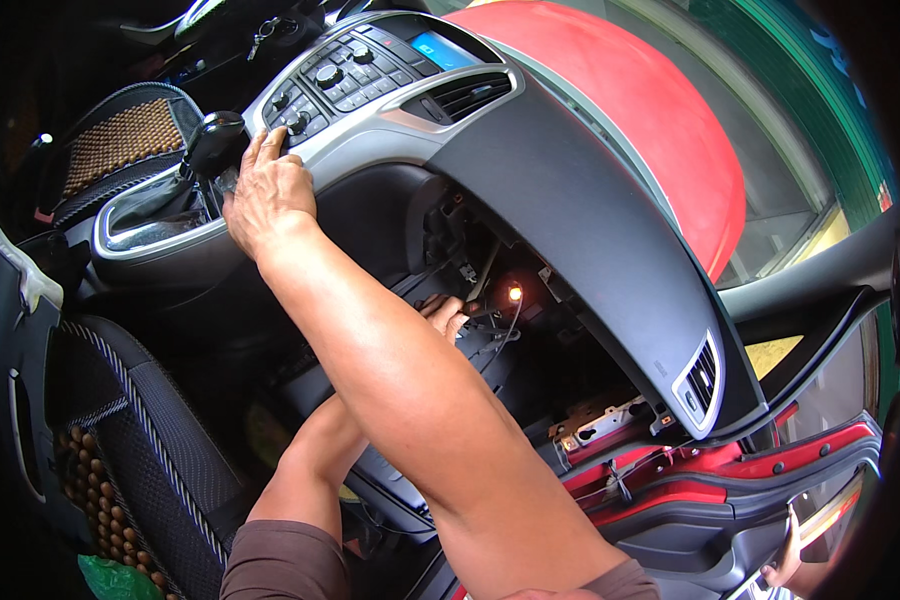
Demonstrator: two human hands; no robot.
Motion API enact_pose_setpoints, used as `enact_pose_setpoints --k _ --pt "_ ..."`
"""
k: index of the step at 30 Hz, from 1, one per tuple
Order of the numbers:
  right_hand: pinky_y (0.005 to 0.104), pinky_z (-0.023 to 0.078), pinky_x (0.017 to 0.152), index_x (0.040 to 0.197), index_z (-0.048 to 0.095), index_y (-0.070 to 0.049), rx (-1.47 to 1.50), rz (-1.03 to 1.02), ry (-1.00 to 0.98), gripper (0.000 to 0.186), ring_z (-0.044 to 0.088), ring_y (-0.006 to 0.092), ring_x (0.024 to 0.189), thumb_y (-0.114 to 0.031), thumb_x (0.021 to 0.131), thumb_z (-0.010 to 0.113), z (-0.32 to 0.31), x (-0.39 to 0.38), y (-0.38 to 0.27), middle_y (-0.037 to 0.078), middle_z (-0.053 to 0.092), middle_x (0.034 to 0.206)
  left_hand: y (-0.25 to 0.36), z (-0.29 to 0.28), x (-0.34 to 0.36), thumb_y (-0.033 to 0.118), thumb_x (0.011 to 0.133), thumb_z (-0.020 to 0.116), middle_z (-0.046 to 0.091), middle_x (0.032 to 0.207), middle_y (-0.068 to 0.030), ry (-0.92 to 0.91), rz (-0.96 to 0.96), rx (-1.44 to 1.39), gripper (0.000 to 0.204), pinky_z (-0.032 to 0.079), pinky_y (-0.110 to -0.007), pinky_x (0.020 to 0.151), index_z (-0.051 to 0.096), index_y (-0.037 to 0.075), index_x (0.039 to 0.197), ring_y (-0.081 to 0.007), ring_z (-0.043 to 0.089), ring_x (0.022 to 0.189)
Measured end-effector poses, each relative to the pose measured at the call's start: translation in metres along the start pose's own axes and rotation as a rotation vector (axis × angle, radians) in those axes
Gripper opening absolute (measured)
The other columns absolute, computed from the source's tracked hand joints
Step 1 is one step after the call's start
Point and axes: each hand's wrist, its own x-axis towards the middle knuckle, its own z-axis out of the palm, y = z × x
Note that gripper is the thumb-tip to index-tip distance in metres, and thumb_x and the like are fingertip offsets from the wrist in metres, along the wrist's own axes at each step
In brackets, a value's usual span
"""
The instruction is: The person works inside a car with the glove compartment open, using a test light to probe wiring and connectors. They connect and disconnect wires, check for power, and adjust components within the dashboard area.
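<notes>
My right arm reaches across over my left. At the centre console, my right hand lies with its fingers stretched toward the lower corner of the button panel, fingertips beside a round knob. Just left of it stands the black gear lever. My left hand is inside the dashboard opening, partly hidden behind my right forearm. Its visible fingers are bent together near some wires; what they grip is hidden. Close by, a small bulb glows orange on a thin wire.
Above the opening curves the dark dashboard top, with an air vent at its end. Bare metal brackets edge the opening. The red car door stands ajar at lower right. Seats with beaded covers are on the left.
</notes>
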Motion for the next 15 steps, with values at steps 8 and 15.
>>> enact_pose_setpoints --k 8,15 --pt "0.0367 0.060 0.077 0.165 0.034 0.009 -0.002 -0.019 -0.018 0.088 0.074 0.0312 0.106 -0.054 0.106 0.055 -0.003 -0.002 0.002 0.032 0.043 0.166 0.003 -0.002 0.002 0.011 0.104 0.063 0.069 0.103 -0.0160 -0.012 0.002 0.019 0.013 0.052 -0.050 0.087 0.067 0.005 0.115 -0.0413 0.064 0.100" --pt "0.0364 0.059 0.082 0.164 0.035 0.009 -0.031 -0.048 -0.004 0.087 0.074 0.0319 0.110 -0.053 0.106 0.054 0.004 0.008 0.002 0.031 0.043 0.167 0.002 -0.004 0.000 0.008 0.104 0.063 0.068 0.104 -0.0153 -0.042 -0.023 0.019 0.011 0.052 -0.050 0.086 0.067 0.004 0.113 -0.0402 0.063 0.100"
